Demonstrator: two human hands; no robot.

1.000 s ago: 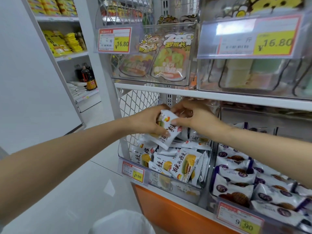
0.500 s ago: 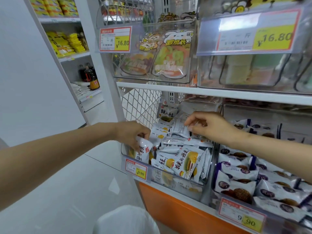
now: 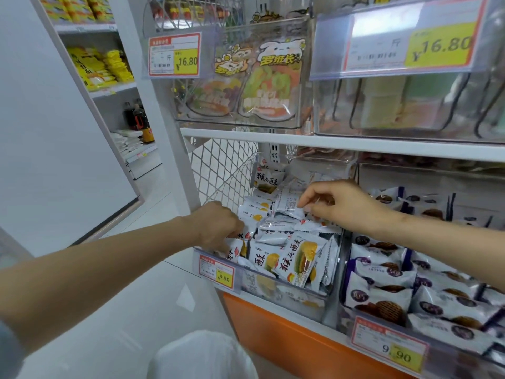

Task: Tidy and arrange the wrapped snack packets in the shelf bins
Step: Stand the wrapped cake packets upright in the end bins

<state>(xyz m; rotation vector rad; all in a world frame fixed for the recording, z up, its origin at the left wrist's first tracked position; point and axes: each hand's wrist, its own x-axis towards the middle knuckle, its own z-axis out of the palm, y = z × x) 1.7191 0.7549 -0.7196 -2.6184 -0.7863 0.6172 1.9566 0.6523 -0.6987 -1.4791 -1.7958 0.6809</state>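
Reaching into the clear bin [image 3: 289,298] beneath the white shelf board [image 3: 341,145], the left hand [image 3: 218,228] sits at the front left corner. Its knuckles are up and its fingers are curled down around a front packet [image 3: 235,248] wedged against the bin wall. The right hand [image 3: 338,206] is well apart from it, further back on the right. There it pinches the crimped edge of a turned packet [image 3: 287,206] between thumb and fingertips, on top of the heap. The snack packets [image 3: 297,258] fill this bin in a jumble. They are small white pillow wraps with toothed, sealed ends, bold black characters and a picture of a golden-brown bun. Some lie face up, while others, like the pinched one, show a pale back with fine print. Several lean on edge against the front wall, and one stands upright at the rear [image 3: 266,179]. A red-and-yellow price tag [image 3: 217,270] reading 9.90 hangs on the bin's front. Just to the right, a neighbouring bin [image 3: 345,305] holds white wraps with purple trim [image 3: 379,295], stacked in overlapping rows. A white mesh panel [image 3: 224,173] closes the shelf's left side, and a white bag [image 3: 202,356] shows below.
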